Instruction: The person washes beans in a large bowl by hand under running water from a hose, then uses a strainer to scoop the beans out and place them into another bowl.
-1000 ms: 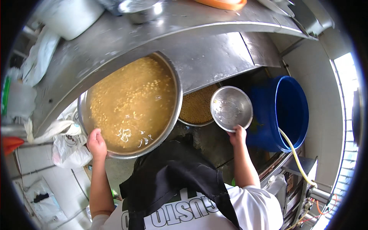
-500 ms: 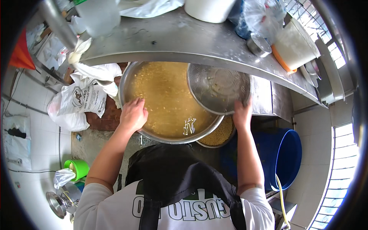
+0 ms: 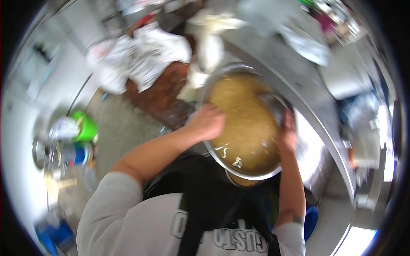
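Observation:
Cloudy yellow-brown liquid with pale grains fills a wide metal basin in front of me. My left hand is closed on its left rim, knuckles up. Along the right rim lies my right hand, fingers pointing away and bent over the edge; blur softens them. A grey metal patch shows inside the basin beside that hand; whether it is the basin wall or a colander, I cannot make out. Just under the near edge, part of a second container of yellow grain peeks out.
A steel shelf runs across the far right, carrying white tubs. White sacks lie on a reddish-brown surface at far left. On the left floor stand a green bucket and metal pots. A blue barrel is partly hidden at lower right.
My view has swung left, so the basin appears further right. The perforated metal colander held over the basin's right side no longer shows clearly. My right hand is now at the basin's right rim.

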Motion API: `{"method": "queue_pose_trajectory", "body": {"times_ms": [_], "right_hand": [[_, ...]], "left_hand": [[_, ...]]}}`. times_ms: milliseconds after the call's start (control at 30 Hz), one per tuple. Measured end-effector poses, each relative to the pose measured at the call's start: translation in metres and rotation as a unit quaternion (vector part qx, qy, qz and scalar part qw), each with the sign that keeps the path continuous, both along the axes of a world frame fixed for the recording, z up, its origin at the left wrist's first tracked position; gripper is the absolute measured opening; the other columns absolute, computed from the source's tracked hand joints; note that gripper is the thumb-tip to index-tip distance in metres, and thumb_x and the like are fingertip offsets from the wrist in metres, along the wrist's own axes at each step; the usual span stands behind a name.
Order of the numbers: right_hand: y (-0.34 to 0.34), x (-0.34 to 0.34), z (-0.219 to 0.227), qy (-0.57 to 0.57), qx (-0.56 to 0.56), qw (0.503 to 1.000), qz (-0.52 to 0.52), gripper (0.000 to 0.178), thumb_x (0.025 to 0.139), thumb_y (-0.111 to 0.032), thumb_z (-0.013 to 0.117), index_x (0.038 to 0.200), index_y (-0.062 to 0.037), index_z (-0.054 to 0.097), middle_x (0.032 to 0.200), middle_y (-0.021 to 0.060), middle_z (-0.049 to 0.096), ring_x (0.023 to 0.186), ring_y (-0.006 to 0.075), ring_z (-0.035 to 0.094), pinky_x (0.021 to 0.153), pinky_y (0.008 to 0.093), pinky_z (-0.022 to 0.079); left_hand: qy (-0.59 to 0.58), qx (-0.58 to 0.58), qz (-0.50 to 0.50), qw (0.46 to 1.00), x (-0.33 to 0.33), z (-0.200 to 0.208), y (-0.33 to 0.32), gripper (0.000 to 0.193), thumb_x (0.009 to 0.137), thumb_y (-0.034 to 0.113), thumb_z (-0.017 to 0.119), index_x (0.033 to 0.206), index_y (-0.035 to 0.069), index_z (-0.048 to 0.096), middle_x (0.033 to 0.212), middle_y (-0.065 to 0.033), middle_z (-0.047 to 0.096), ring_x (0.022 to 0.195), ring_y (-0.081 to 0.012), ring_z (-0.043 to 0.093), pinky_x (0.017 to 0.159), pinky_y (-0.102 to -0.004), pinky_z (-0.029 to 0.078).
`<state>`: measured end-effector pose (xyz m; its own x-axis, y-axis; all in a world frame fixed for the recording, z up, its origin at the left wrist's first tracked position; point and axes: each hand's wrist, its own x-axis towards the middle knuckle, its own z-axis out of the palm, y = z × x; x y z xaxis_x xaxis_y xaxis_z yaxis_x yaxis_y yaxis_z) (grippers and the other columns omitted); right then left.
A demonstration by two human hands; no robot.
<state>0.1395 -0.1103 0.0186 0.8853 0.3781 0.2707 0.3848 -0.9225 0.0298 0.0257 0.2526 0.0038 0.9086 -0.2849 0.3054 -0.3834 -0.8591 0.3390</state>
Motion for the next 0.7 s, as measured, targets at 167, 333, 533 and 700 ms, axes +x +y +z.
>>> {"method": "queue_pose_trajectory", "body": {"times_ms": [167, 333, 533, 700], "right_hand": [[-0.029, -0.017, -0.012, 0.028, 0.117, 0.991, -0.058, 0.075, 0.089, -0.011, 0.045, 0.163, -0.0163, 0.032, 0.156, 0.0216, 0.047, 0.135, 0.0421, 0.055, 0.111, 0.0471, 0.046], [-0.003, -0.049, 0.025, 0.139, 0.167, 0.965, -0.147, 0.078, 0.085, -0.009, 0.045, 0.163, -0.0149, 0.032, 0.155, 0.0238, 0.047, 0.135, 0.0456, 0.052, 0.114, 0.0497, 0.043], [-0.016, -0.067, 0.011, 0.149, 0.229, 0.947, -0.168, 0.073, 0.086, -0.011, 0.048, 0.158, -0.0044, 0.037, 0.151, 0.0286, 0.051, 0.135, 0.0463, 0.053, 0.115, 0.0495, 0.041], [-0.075, -0.084, -0.036, 0.188, 0.131, 0.939, -0.258, 0.076, 0.086, -0.021, 0.060, 0.153, 0.0068, 0.038, 0.138, 0.0306, 0.059, 0.121, 0.0441, 0.060, 0.106, 0.0480, 0.047]], "left_hand": [[0.021, 0.017, 0.002, 1.000, 0.004, -0.019, -0.004, 0.010, 0.069, 0.017, 0.069, 0.069, 0.009, 0.074, 0.079, -0.0111, 0.074, 0.086, -0.0304, 0.071, 0.078, -0.0431, 0.052], [0.035, 0.041, 0.013, 0.998, -0.011, -0.002, 0.005, 0.013, 0.072, 0.019, 0.069, 0.074, 0.010, 0.078, 0.084, -0.0094, 0.076, 0.088, -0.0274, 0.072, 0.079, -0.0407, 0.053], [0.089, 0.070, -0.021, 0.993, -0.004, -0.005, 0.002, 0.013, 0.076, 0.019, 0.067, 0.075, 0.012, 0.078, 0.082, -0.0059, 0.077, 0.087, -0.0249, 0.073, 0.079, -0.0397, 0.052], [0.082, 0.026, -0.061, 0.994, 0.007, -0.002, -0.003, 0.014, 0.074, 0.018, 0.064, 0.066, 0.012, 0.074, 0.071, -0.0091, 0.072, 0.073, -0.0287, 0.071, 0.077, -0.0461, 0.050]]}}
